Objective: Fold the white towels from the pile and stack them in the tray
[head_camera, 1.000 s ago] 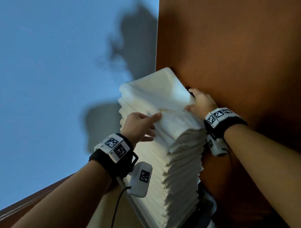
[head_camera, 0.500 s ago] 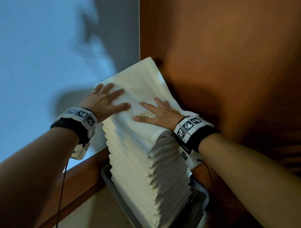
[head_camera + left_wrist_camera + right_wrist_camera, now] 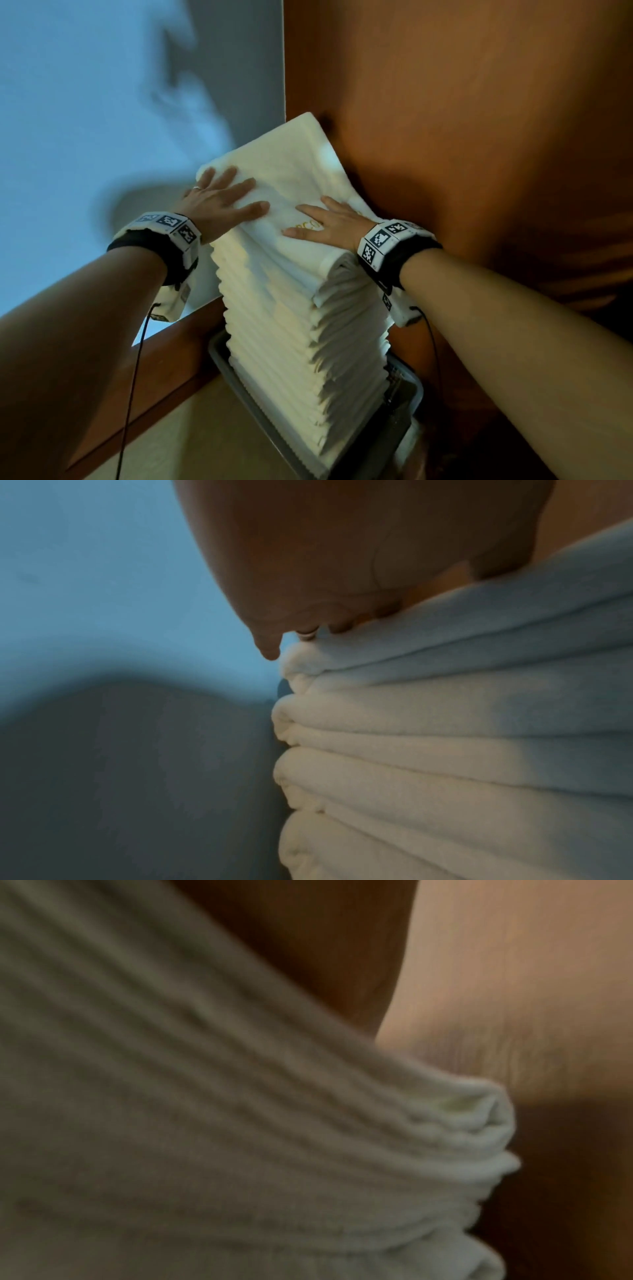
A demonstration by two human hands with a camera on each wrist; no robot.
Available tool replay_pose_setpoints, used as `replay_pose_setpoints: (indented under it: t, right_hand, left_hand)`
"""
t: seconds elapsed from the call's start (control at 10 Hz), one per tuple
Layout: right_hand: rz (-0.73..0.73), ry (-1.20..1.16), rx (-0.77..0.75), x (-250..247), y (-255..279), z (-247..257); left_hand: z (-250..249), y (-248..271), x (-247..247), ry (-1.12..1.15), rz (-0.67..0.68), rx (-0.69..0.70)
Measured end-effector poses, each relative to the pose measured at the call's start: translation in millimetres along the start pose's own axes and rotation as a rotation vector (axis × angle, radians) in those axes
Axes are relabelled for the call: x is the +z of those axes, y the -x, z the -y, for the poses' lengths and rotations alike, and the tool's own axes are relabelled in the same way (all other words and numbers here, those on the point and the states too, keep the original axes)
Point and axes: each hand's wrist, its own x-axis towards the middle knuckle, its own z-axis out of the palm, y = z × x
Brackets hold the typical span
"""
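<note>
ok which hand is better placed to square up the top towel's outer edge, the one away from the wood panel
Left. The left hand lies flat on the top towel with its fingers at that free edge, beside the blue wall. The right hand rests flat nearer the wood panel, on the gold lettering.

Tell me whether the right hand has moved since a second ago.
Yes. The right hand left the stack's far edge by the wooden panel and came onto the top towel, lying flat there, fingers straight.
</note>
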Motion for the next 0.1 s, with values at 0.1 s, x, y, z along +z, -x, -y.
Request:
replay_pose_setpoints:
  t: [0.1]
  right_hand:
    - [-0.114,-0.063,0.014,-19.1,23.4,7.1]
  left_hand:
    - [-12.0,26.1,-18.0,0.053,-0.065,-0.007]
